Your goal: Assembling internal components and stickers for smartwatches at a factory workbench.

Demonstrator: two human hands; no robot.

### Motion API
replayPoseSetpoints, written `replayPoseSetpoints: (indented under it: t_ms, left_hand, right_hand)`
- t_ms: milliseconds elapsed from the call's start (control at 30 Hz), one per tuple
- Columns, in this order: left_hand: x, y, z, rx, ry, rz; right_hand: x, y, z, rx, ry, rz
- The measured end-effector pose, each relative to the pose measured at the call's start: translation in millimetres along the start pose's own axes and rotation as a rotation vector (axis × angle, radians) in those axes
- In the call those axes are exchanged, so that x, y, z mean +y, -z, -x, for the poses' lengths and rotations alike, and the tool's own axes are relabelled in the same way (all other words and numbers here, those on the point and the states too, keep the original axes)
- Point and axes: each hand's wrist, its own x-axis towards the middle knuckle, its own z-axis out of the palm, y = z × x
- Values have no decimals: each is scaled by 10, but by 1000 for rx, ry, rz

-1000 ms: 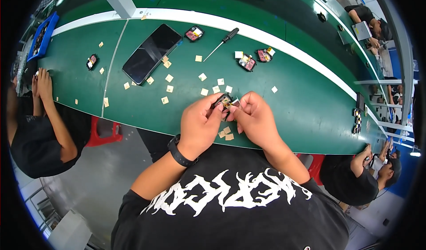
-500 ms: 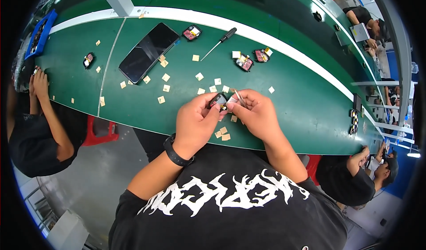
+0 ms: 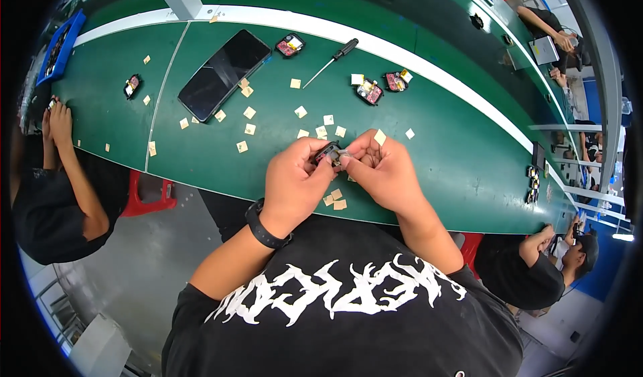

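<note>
"Head view, then: what has the left hand (image 3: 295, 186) got?"

"Thumb and fingers clamped on a small black case (image 3: 324, 152), over the near side of the green desk (image 3: 462, 169)."

"And the right hand (image 3: 388, 173)?"

"Pinched on a small greyish part (image 3: 342, 154), right against the case. A cream square (image 3: 380, 137) shows on its fingers."

"Anything farther off?"

"A dark phone (image 3: 225, 76) lying flat, left of a screwdriver (image 3: 345, 48), and two opened units (image 3: 369, 92) side by side, right of that."
</note>
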Motion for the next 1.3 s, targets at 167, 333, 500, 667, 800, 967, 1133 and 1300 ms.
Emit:
replayPoseSetpoints:
  t_ms: [167,333,500,667,800,967,1133,1300]
  left_hand:
    - [27,-7,2,-12,-7,6]
    - [22,8,-2,-27,-2,-8]
    - [6,43,3,-72,-23,12]
    - [-18,65,9,-84,-30,8]
    - [-3,83,20,-135,-5,53]
    - [39,150,26,-219,-26,51]
    - [23,183,15,-264,-15,0]
    - [14,213,12,-298,23,62]
  right_hand:
    - [8,-9,9,60,28,295]
    - [61,-15,-16,65,165,330]
    - [38,-4,-32,34,144,321]
    - [80,-4,-67,57,107,311]
    - [10,29,-121,63,-4,282]
    - [74,121,-190,-21,-68,209]
    - [35,139,-230,-94,-151,217]
    - [-68,154,-261,-178,-182,246]
